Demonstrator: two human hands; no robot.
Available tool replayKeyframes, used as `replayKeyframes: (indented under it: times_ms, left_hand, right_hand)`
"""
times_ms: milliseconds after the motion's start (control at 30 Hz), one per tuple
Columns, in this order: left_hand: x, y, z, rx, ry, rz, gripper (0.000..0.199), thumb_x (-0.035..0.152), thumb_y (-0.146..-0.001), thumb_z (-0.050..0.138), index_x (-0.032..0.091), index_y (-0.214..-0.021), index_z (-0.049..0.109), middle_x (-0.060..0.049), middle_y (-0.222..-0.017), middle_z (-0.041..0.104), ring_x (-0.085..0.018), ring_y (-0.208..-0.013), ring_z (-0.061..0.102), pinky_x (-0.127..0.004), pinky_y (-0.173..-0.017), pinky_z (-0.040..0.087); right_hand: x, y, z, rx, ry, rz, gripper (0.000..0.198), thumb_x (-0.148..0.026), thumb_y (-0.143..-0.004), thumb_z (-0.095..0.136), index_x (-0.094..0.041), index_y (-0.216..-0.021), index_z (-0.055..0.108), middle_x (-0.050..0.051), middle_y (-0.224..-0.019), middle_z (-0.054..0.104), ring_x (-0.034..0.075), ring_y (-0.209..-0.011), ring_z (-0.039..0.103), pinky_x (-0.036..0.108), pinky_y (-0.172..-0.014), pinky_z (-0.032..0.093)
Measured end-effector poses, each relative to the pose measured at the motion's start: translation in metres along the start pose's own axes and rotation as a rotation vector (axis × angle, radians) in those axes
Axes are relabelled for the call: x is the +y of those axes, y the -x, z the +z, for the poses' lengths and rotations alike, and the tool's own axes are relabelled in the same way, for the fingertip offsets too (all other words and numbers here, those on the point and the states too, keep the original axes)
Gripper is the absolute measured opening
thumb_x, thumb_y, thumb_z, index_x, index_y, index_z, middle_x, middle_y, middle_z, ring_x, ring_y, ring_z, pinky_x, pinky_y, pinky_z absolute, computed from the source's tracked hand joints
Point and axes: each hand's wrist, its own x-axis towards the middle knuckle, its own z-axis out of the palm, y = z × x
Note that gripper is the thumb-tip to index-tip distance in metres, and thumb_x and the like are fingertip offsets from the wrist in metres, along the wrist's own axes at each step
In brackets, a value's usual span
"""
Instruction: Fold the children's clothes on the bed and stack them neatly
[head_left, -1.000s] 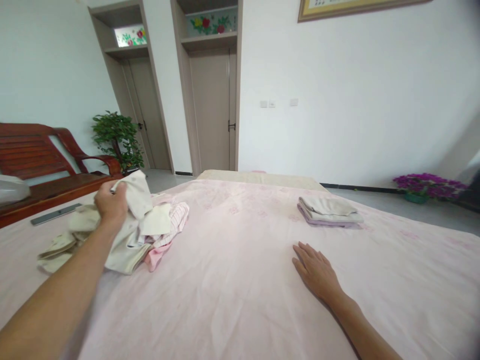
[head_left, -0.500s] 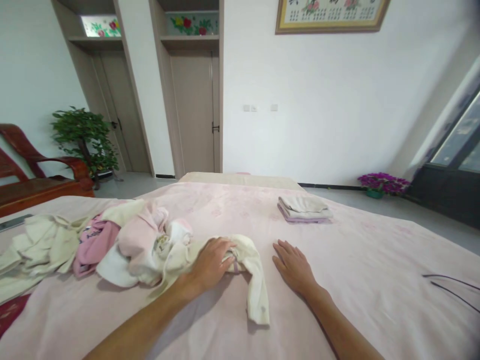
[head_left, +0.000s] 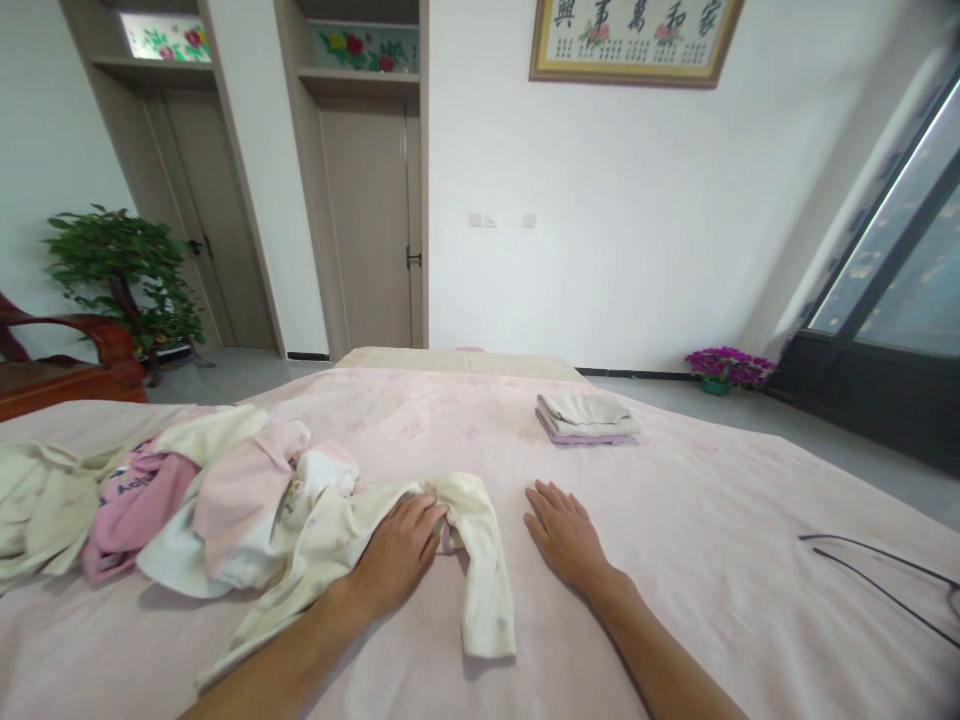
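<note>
Left hand (head_left: 397, 550) has swung rightward from the crumpled heap; a cream, long-sleeved, soft-cloth garment (head_left: 480, 590) now stretches where bare sheet showed

Far left lies a crumpled pale cream cloth garment (head_left: 45, 510). Beside it sits a bunched rose-pink cloth garment (head_left: 142, 510) with dark lettering; folds hide most of it, though it seems to end in "oy". Next comes a rumpled pale-pink-and-white garment (head_left: 247, 500).

The long-sleeved garment's long axis slants from the lower left, beside the left forearm, up to the left fingers, where one sleeve bends down toward the camera. That sleeve lies between the hands. The left hand is nearer, resting palm down on the cloth; whether it pinches any, I cannot tell. The right hand (head_left: 566, 535) lies flat, fingers slightly spread, holding nothing, apart from the garment on the pale pink patterned sheet (head_left: 675, 560).

Beyond it sits a neat folded grey-beige and lilac cloth stack (head_left: 589, 412). Above, a gold-framed wall hanging (head_left: 634, 60) reads, right to left, 家和萬事興; its smaller characters are illegible. Thin dark-framed eyeglasses (head_left: 862, 547) lie far right.
</note>
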Motion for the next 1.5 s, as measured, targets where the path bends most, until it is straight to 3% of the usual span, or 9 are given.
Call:
replayKeyframes:
  times_ms: [1133, 1500]
  left_hand:
    - [-0.0044, -0.0024, 0.0017, 0.065, 0.021, 0.066, 0.035, 0.017, -0.091, 0.051, 0.022, -0.124, 0.06, -0.009, -0.124, 0.062, -0.024, -0.116, 0.056, -0.043, -0.103, 0.046]
    - [-0.0044, -0.0006, 0.0063, 0.115, -0.159, 0.141, 0.036, 0.014, -0.091, 0.049, 0.021, -0.125, 0.059, -0.008, -0.124, 0.063, -0.024, -0.117, 0.056, -0.048, -0.107, 0.042]
  right_hand:
    - [-0.0059, 0.0069, -0.0082, 0.038, -0.043, -0.004, 0.05, -0.037, -0.098, 0.035, -0.021, -0.143, 0.048, 0.01, -0.153, 0.041, 0.026, -0.144, 0.031, 0.047, -0.117, 0.019]
    - [-0.0044, 0.0035, -0.0047, 0.041, -0.035, -0.001, 0.05, -0.037, -0.098, 0.035, -0.021, -0.143, 0.049, 0.007, -0.153, 0.041, 0.026, -0.144, 0.031, 0.047, -0.118, 0.019]
